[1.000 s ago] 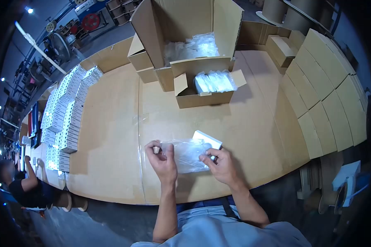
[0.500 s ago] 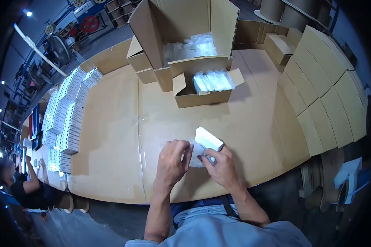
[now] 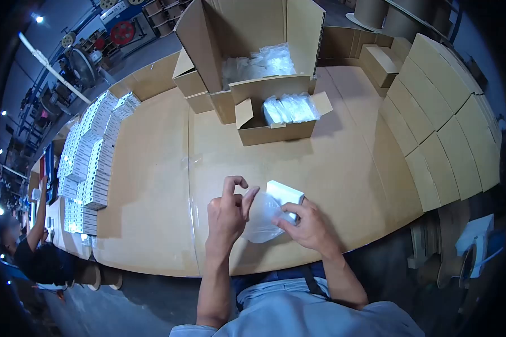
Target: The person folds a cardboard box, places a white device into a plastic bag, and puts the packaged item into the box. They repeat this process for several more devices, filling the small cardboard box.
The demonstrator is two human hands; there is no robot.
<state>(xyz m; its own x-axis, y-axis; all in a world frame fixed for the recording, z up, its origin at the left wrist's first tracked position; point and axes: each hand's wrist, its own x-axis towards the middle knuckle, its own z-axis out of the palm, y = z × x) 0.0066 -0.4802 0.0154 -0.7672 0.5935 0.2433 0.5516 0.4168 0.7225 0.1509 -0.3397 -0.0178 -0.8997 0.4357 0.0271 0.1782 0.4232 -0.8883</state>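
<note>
A small white box (image 3: 285, 192) rests in my right hand (image 3: 309, 227), which also pinches the edge of a clear plastic bag (image 3: 261, 223) between thumb and forefinger. The bag spreads out to the left of the box, rounded and see-through. My left hand (image 3: 227, 216) is just left of the bag, its forefinger raised and bent and its thumb held apart from it. The thumb tip overlaps the bag's upper left edge in this view. Both hands are over the cardboard-covered table (image 3: 152, 168), near its front edge.
An open carton (image 3: 276, 135) holding plastic-wrapped packs (image 3: 291, 109) stands ahead, before a larger open box (image 3: 208, 50) with clear bags (image 3: 264, 62). Printed white boxes (image 3: 93, 151) are stacked left, brown cartons (image 3: 450, 129) right. Another person (image 3: 39, 253) works at far left.
The bag has spread wider beside the white box. My left forefinger has lifted away from the thumb, and the hand has shifted slightly left. The box has tilted a little.
</note>
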